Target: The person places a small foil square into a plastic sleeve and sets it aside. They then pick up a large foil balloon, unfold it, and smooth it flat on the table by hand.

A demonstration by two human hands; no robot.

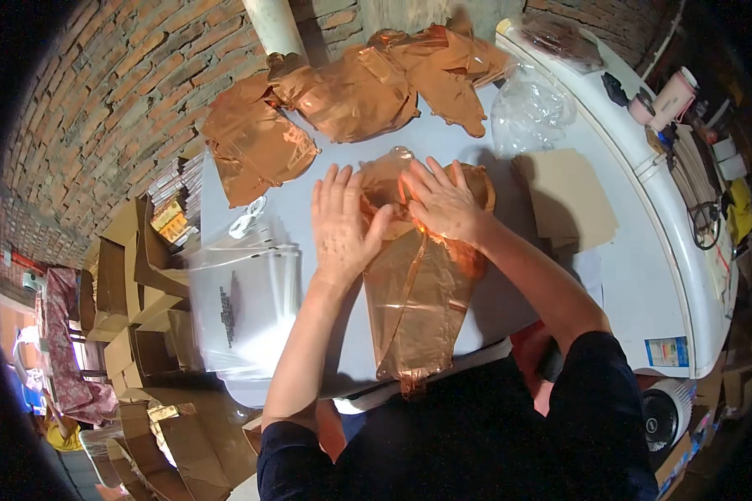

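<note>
A deflated copper-coloured foil balloon (418, 296) lies on the white table in front of me, its lower end reaching the near edge. My left hand (342, 219) rests at the balloon's upper left side, fingers stretched out and thumb apart. Against the crumpled upper part of the foil lies my right hand (444, 203), palm down with fingers spread. Some of the foil between and beneath the hands is hidden. More flat copper foil balloons (351, 92) are heaped along the far side of the table.
Clear plastic bags (246, 309) lie at the left, near a white string bundle (249, 217). A cardboard sheet (566, 200) and crumpled clear plastic (530, 108) are on the right. Open cardboard boxes (138, 267) stand left of the table (635, 275). A brick wall (142, 100) rises behind.
</note>
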